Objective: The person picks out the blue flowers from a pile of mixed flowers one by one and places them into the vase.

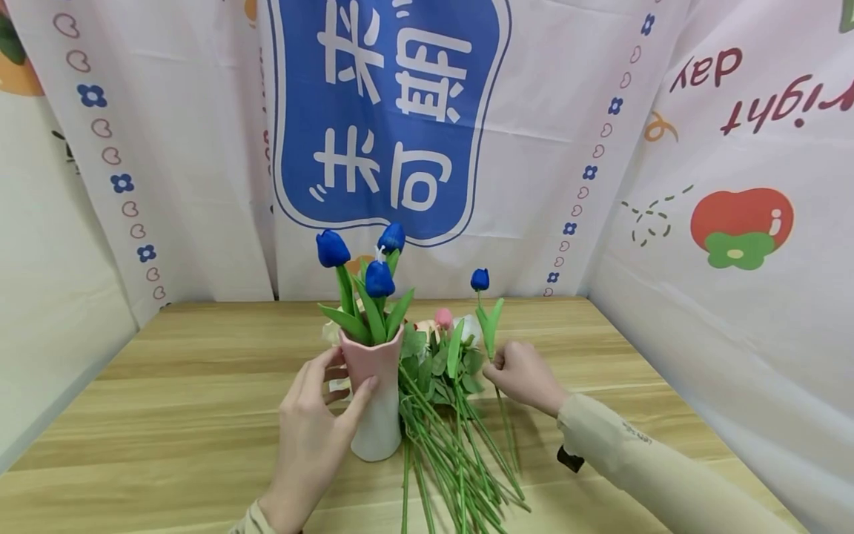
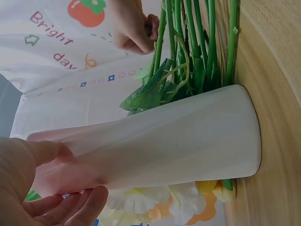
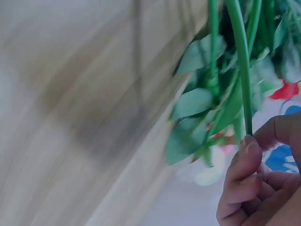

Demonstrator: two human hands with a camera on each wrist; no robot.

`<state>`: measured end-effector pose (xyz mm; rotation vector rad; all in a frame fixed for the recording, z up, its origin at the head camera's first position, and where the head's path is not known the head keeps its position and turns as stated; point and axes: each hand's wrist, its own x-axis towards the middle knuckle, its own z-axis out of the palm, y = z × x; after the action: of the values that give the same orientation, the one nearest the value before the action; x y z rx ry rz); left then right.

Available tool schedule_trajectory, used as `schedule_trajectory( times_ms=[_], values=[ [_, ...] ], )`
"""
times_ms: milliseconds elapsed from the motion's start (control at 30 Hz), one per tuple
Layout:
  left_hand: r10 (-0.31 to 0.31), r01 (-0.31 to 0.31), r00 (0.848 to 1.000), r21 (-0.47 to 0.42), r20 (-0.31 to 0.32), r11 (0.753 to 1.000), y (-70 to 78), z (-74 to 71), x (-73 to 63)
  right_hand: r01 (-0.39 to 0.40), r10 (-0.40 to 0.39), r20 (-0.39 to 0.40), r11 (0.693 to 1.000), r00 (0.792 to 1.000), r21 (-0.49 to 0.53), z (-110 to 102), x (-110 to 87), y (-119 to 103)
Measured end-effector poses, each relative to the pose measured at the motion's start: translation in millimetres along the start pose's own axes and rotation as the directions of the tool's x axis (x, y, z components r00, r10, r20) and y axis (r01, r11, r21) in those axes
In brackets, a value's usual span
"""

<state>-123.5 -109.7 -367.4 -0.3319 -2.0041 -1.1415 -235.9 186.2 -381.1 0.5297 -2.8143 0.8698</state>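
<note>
My left hand [image 1: 313, 415] holds a pink-and-white vase [image 1: 379, 415] upright on the table, thumb on the near side and fingers around its left. Several blue tulips [image 1: 379, 279] with green leaves stand in the vase. To the right, my right hand [image 1: 527, 377] pinches the stem of a single blue tulip [image 1: 480, 279], its bloom pointing up. The right wrist view shows that green stem [image 3: 242, 61] between thumb and fingertips. In the left wrist view the pale vase [image 2: 178, 141] fills the middle, with the thumb near its pink end.
A pile of long green stems [image 1: 460, 452] lies between the vase and my right hand, running toward the near edge. Among its far ends are a pink bloom [image 1: 443, 319] and a white flower [image 1: 470, 330]. Pale flowers [image 2: 141, 200] lie behind the vase. A printed cloth [image 1: 534, 148] hangs behind the wooden table [image 1: 167, 415].
</note>
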Motion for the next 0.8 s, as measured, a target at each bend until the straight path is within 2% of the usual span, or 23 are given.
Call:
schedule_trajectory(
  times_ms=[167,333,433,567,800],
  values=[
    [0.014,-0.014,1.000,-0.003,-0.005,1.000,-0.3,1.0,0.8,0.060,-0.059,-0.070,0.998,0.996,0.016,-4.6,-11.7,-17.0],
    [0.018,-0.018,1.000,0.001,-0.009,1.000,-1.1,1.5,0.3,0.075,-0.062,-0.116,0.990,0.991,0.116,-10.4,-22.9,-39.4],
    [0.014,-0.014,1.000,0.011,-0.003,1.000,-1.0,1.5,0.1,0.122,-0.093,-0.167,0.977,0.982,0.173,-12.2,-31.7,-54.8],
    [0.007,-0.007,1.000,0.020,-0.001,1.000,0.0,1.3,-0.2,0.216,-0.158,-0.237,0.946,0.958,0.241,-10.8,-44.6,-74.5],
    [0.014,-0.013,1.000,0.033,-0.011,0.999,1.9,0.8,-1.6,0.283,-0.165,-0.309,0.875,0.937,0.393,-4.4,-62.7,-95.5]
  ],
)
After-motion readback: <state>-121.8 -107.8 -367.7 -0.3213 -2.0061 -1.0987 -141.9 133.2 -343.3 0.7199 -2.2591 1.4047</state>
